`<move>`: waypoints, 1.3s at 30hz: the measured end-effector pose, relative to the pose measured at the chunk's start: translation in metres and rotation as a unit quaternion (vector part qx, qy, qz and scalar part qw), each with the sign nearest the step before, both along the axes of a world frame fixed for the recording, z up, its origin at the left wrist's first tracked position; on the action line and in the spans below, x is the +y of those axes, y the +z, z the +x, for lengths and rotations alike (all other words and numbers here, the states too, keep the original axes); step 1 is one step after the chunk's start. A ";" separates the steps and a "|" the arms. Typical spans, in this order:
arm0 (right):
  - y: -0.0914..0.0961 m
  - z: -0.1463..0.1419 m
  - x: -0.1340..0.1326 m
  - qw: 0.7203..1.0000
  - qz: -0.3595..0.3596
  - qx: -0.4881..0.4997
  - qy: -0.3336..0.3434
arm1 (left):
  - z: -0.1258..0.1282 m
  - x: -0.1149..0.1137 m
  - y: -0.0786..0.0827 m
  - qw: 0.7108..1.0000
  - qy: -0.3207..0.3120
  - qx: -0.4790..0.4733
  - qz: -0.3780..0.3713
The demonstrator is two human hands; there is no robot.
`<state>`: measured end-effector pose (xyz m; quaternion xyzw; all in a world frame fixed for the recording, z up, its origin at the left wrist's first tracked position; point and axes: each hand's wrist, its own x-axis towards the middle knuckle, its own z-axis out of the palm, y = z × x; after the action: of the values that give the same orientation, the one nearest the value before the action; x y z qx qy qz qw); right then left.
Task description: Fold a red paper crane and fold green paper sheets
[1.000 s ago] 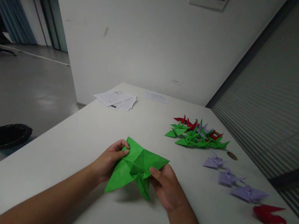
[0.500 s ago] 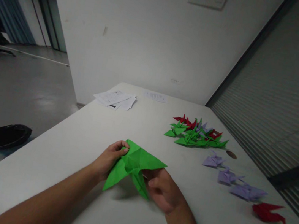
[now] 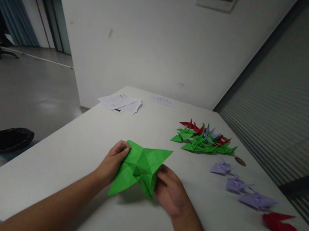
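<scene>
1. Green folded paper [image 3: 139,166], held just above the white table [image 3: 76,149], gripped from both sides.
2. Curled tight on its left corner: left hand [image 3: 111,165].
3. Pinching its lower right flap: right hand [image 3: 172,192].
4. Farther right: heap of paper cranes [image 3: 204,140], lilac cranes [image 3: 235,182] in a row, red crane [image 3: 279,224].
5. Far end: printed sheets [image 3: 119,102].

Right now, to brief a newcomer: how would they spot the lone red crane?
On the white table, follow the right edge beside the slatted shutter. Three lilac cranes line up; the red crane ends that row, the only red one outside the mixed pile.
</scene>
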<state>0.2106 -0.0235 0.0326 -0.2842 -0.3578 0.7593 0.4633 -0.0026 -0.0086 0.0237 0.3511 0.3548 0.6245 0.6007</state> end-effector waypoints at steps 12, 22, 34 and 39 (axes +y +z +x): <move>0.000 0.006 0.009 0.998 -0.003 0.007 -0.066 | -0.013 0.009 0.010 0.998 0.036 -0.041 0.018; -0.017 -0.005 0.014 0.970 0.045 -0.038 -0.234 | -0.002 -0.002 -0.001 0.975 -0.085 -0.198 -0.052; -0.034 -0.011 0.011 0.928 0.120 -0.116 -0.334 | 0.017 -0.018 -0.003 0.974 -0.119 -0.160 0.110; -0.037 -0.014 0.002 0.874 0.220 -0.220 -0.374 | 0.024 -0.016 -0.007 0.994 -0.027 -0.102 0.023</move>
<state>0.1966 -0.0219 -0.0041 -0.4470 -0.4752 0.3493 0.6726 0.0218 -0.0247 0.0171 0.3081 0.2676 0.6489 0.6422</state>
